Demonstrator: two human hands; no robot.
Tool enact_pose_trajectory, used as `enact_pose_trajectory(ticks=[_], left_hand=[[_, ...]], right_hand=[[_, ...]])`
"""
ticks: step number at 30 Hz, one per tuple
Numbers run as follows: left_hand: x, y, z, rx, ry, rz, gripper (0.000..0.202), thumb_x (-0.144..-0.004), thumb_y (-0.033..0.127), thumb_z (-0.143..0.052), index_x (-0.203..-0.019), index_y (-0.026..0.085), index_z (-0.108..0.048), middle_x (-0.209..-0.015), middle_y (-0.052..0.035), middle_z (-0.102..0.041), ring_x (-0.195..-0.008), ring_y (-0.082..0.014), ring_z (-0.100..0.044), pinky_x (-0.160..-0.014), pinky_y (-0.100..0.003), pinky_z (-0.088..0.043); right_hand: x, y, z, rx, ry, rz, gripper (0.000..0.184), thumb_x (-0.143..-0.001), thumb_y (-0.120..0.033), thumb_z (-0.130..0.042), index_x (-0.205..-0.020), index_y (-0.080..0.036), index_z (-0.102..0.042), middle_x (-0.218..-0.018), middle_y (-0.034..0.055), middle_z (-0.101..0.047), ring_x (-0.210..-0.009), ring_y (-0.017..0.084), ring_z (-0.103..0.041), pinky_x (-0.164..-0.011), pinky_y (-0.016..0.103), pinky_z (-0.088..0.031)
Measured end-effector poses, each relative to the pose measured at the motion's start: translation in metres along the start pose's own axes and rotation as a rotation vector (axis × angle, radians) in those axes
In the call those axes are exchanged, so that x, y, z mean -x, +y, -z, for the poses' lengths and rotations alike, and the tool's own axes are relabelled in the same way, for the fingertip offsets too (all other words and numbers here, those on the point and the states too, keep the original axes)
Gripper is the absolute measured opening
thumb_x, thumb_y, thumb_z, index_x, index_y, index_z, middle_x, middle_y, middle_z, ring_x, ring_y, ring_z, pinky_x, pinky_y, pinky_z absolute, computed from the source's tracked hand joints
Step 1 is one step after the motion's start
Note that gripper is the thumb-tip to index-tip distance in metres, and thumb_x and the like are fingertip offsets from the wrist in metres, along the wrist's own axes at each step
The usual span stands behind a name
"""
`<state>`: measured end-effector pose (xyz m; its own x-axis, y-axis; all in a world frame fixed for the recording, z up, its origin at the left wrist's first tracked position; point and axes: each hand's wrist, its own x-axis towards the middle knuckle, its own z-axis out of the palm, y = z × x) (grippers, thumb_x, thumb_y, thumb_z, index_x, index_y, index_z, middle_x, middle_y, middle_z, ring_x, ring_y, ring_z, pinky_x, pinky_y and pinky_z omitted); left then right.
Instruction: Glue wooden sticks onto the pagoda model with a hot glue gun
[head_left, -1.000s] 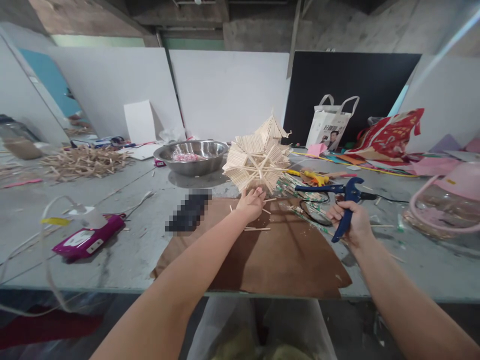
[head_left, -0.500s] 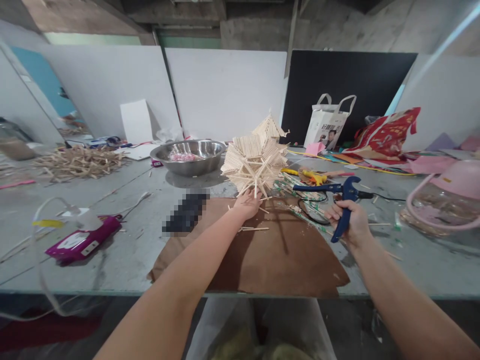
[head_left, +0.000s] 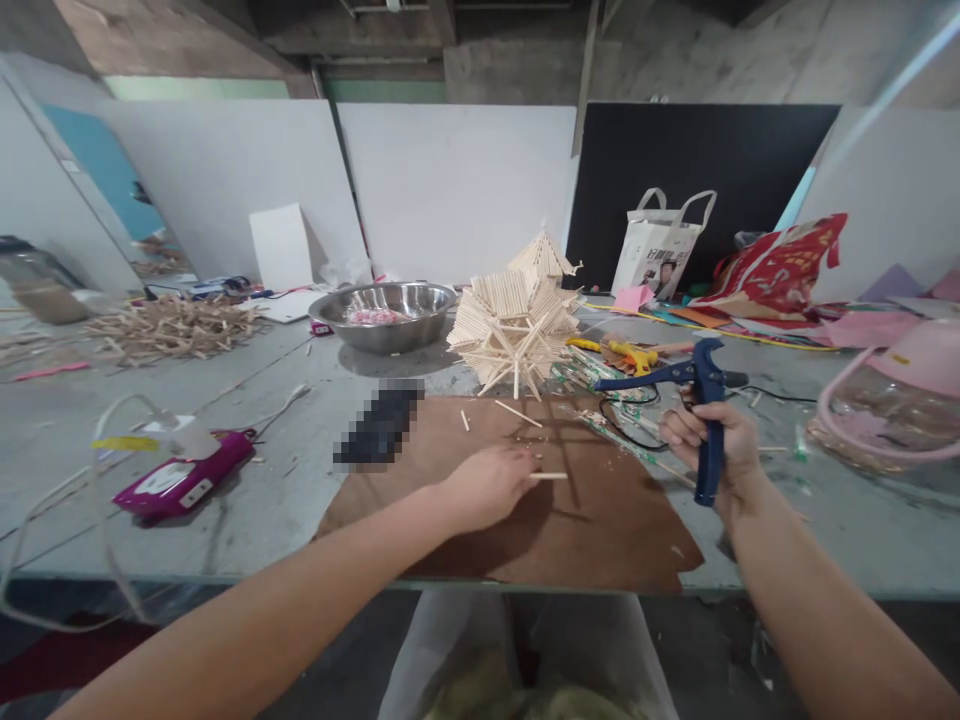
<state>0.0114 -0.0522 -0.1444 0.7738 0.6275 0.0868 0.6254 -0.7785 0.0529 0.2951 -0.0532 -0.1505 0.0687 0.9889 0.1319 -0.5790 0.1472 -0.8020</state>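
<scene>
My left hand [head_left: 499, 487] rests low on the brown sheet [head_left: 600, 545], its fingertips closed at one end of a short wooden stick [head_left: 551, 476]. My right hand [head_left: 712, 440] is wrapped around one handle of a blue pipe cutter [head_left: 709, 400] with a hooked jaw, held above the table. The cutter's other handle points left, spread wide apart. Beyond my left hand stands a model built from wooden sticks [head_left: 514, 330], with a star-shaped front and a pointed top. Another loose stick [head_left: 517, 413] lies between the hand and the model.
A steel basin [head_left: 397, 330] stands left of the model, and a heap of sticks [head_left: 180, 325] lies farther left. A blurred-out dark object [head_left: 379, 422] and a purple power strip [head_left: 187, 470] are nearby. Wrappers [head_left: 600, 390], yellow-handled pliers [head_left: 634, 355] and a pink-lidded jug [head_left: 900, 390] are at right.
My left hand has drawn back from the model's base toward me and is now at a short stick. My right hand has raised and turned the pipe cutter slightly.
</scene>
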Motion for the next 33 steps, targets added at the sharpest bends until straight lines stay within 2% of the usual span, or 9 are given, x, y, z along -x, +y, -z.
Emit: enact_pose_trajectory(ticks=[2,4,9,12,15,19,26,29,33], left_hand=[[0.014,0.018,0.007,0.107,0.056,-0.02,0.027,-0.084,0.025,-0.032,-0.099,0.019,-0.054,-0.09,-0.0051,-0.063,-0.087,-0.0169,-0.057,-0.078,-0.028,-0.043],[0.019,0.032,0.012,0.166,0.22,-0.013,0.03,-0.082,0.021,-0.032,-0.106,0.018,-0.049,-0.097,-0.0068,-0.061,-0.094,-0.0173,-0.055,-0.081,-0.028,-0.042],[-0.008,0.042,0.017,0.275,0.47,0.09,0.041,-0.083,0.025,-0.029,-0.124,0.017,-0.033,-0.125,-0.0117,-0.042,-0.116,-0.0196,-0.039,-0.087,-0.029,-0.039],[-0.027,0.042,0.01,0.406,0.34,0.186,0.037,-0.088,0.031,-0.019,-0.115,0.019,-0.041,-0.095,-0.0075,-0.061,-0.089,-0.0184,-0.058,-0.071,-0.028,-0.045],[-0.033,0.042,0.002,0.391,0.227,0.199,0.036,-0.088,0.033,-0.019,-0.101,0.017,-0.048,-0.073,-0.0058,-0.063,-0.069,-0.0202,-0.061,-0.059,-0.027,-0.043],[-0.034,0.044,-0.001,0.354,0.207,0.208,0.032,-0.087,0.034,-0.022,-0.099,0.019,-0.048,-0.074,-0.0057,-0.063,-0.07,-0.0206,-0.062,-0.059,-0.027,-0.042],[-0.035,0.039,0.006,0.298,0.144,0.144,0.03,-0.086,0.035,-0.028,-0.108,0.024,-0.046,-0.089,-0.0053,-0.064,-0.082,-0.0188,-0.061,-0.068,-0.026,-0.043],[-0.028,0.025,0.005,0.155,0.086,0.165,0.03,-0.085,0.035,-0.03,-0.101,0.021,-0.051,-0.084,-0.009,-0.065,-0.079,-0.023,-0.061,-0.067,-0.031,-0.043],[-0.021,0.004,0.006,0.04,0.033,0.359,0.038,-0.083,0.046,-0.028,-0.094,0.018,-0.051,-0.075,-0.0126,-0.064,-0.073,-0.0278,-0.062,-0.061,-0.034,-0.043]], right_hand=[[0.005,-0.002,-0.002,0.036,-0.046,-0.019,0.006,-0.051,-0.016,-0.049,-0.052,-0.021,-0.047,-0.03,-0.0076,-0.026,-0.032,0.007,-0.023,-0.039,0.025,-0.031],[0.009,-0.003,-0.007,0.09,-0.086,-0.041,0.007,-0.05,-0.016,-0.051,-0.049,-0.021,-0.046,-0.03,-0.0069,-0.03,-0.032,0.008,-0.027,-0.041,0.026,-0.032],[0.017,0.005,-0.021,0.208,-0.194,-0.076,0.011,-0.051,-0.015,-0.055,-0.06,-0.021,-0.055,-0.033,-0.0071,-0.036,-0.035,0.01,-0.033,-0.041,0.026,-0.031],[0.018,0.012,-0.023,0.239,-0.234,-0.092,0.008,-0.052,-0.015,-0.056,-0.058,-0.02,-0.053,-0.035,-0.007,-0.036,-0.036,0.009,-0.034,-0.043,0.026,-0.032],[0.017,0.017,-0.021,0.29,-0.264,-0.116,0.01,-0.055,-0.016,-0.055,-0.064,-0.019,-0.057,-0.039,-0.0056,-0.041,-0.041,0.01,-0.039,-0.046,0.027,-0.036],[0.02,0.017,-0.025,0.293,-0.284,-0.179,0.018,-0.056,-0.021,-0.052,-0.073,-0.023,-0.058,-0.069,0.0021,-0.061,-0.066,0.017,-0.055,-0.059,0.031,-0.043],[0.021,0.003,-0.037,0.23,-0.304,-0.195,0.028,-0.057,-0.024,-0.046,-0.083,-0.023,-0.057,-0.088,0.0044,-0.064,-0.088,0.022,-0.058,-0.075,0.036,-0.043],[0.01,-0.009,-0.038,0.329,-0.232,-0.237,0.027,-0.06,-0.017,-0.047,-0.085,-0.021,-0.056,-0.087,0.0034,-0.065,-0.089,0.022,-0.058,-0.077,0.035,-0.044],[-0.012,-0.013,-0.043,0.354,-0.044,-0.327,0.022,-0.064,-0.014,-0.042,-0.081,-0.019,-0.055,-0.079,0.0052,-0.066,-0.081,0.022,-0.062,-0.066,0.033,-0.049]])
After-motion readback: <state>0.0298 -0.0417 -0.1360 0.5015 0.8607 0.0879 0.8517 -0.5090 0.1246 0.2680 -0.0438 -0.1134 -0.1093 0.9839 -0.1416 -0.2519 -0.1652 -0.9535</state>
